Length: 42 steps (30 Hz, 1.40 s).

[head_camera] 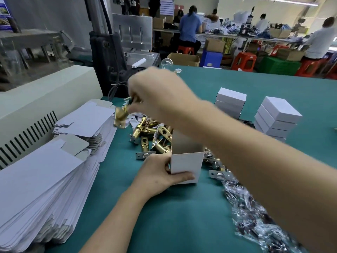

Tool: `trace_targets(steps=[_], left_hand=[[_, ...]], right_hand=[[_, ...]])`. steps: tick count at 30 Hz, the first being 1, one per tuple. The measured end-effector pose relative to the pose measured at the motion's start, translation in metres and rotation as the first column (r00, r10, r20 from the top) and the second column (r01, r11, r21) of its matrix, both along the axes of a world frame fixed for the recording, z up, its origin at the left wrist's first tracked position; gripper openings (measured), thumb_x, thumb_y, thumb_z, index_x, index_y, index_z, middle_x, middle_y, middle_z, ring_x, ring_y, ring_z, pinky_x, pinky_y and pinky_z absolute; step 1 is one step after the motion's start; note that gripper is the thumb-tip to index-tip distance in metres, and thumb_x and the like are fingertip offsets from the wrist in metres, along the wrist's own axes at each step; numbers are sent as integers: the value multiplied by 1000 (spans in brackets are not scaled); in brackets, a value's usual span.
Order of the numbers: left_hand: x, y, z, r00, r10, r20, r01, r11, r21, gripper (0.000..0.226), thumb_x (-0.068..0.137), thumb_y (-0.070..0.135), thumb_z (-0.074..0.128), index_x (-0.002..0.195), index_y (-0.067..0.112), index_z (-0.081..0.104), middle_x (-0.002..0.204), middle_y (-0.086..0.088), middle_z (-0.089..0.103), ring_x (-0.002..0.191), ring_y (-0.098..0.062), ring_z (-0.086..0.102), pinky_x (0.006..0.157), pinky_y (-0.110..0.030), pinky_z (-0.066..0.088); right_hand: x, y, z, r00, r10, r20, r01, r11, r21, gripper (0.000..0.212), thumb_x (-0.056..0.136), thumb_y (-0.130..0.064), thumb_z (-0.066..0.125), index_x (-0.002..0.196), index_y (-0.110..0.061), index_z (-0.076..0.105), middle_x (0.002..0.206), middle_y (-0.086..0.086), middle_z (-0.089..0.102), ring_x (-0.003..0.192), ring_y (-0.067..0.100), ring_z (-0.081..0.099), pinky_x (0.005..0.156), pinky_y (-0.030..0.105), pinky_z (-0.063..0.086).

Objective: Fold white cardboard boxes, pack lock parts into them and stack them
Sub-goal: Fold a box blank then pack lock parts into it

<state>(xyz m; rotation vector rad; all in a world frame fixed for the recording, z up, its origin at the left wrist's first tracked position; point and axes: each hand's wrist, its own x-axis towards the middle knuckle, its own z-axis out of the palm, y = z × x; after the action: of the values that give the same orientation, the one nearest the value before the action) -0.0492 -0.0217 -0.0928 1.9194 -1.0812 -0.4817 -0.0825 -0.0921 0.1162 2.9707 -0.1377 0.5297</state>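
Looking down at the green table (pixel 182 225), I see the left hand (pixel 156 175) gripping an open white box (pixel 186 164) that stands upright near the centre, thumb pressed across its front face and the other fingers behind its left edge. The right hand (pixel 156 94) hangs above the table at about 11 o'clock from the box, fingers pinched shut on a brass lock part (pixel 121 115) (blurred, so I cannot make out its shape). A pile of brass latches (pixel 151 136) lies at 11 o'clock, just behind the box. Flat box blanks (pixel 47 176) are stacked at 9 o'clock along the table's left edge. Two stacks of closed boxes (pixel 275 117) stand at 2 o'clock, well apart from the open one. Crinkled clear bags (pixel 255 221) lie at 4 o'clock.
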Motion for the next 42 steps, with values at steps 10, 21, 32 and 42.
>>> trace_targets(steps=[10, 21, 32, 42], left_hand=[[-4, -1, 5, 961, 76, 267, 5, 957, -290, 53, 69, 74, 74, 106, 38, 65, 87, 16, 74, 80, -8, 68, 68, -33, 54], [-3, 2, 2, 991, -95, 93, 110, 980, -169, 55, 65, 79, 79, 111, 48, 71, 93, 25, 77, 86, -3, 71, 75, -39, 59], [-1, 0, -2, 988, -130, 79, 142, 975, -173, 44, 67, 77, 80, 97, 45, 72, 83, 18, 74, 76, -10, 68, 67, -37, 55], [0, -2, -1, 991, -126, 50, 131, 982, -136, 25, 65, 73, 79, 81, 59, 66, 73, 24, 68, 65, -1, 58, 59, -23, 42]], right_hand=[[-117, -49, 32, 949, -52, 312, -87, 906, 415, 37, 86, -54, 68, 96, -19, 76, 73, 0, 67, 58, 8, 47, 53, 24, 39], [-127, -57, -21, 963, -127, 239, -31, 825, 565, 32, 81, -51, 78, 75, -20, 73, 55, -3, 62, 49, 5, 47, 46, 16, 35], [-111, -45, -50, 953, -213, -217, 220, 975, 9, 39, 92, -65, 59, 94, -26, 64, 79, -8, 58, 80, 22, 56, 50, 27, 23], [-101, -43, -48, 970, -131, -204, 140, 990, 31, 15, 96, -46, 59, 87, -34, 59, 90, -11, 67, 85, 16, 61, 62, 30, 45]])
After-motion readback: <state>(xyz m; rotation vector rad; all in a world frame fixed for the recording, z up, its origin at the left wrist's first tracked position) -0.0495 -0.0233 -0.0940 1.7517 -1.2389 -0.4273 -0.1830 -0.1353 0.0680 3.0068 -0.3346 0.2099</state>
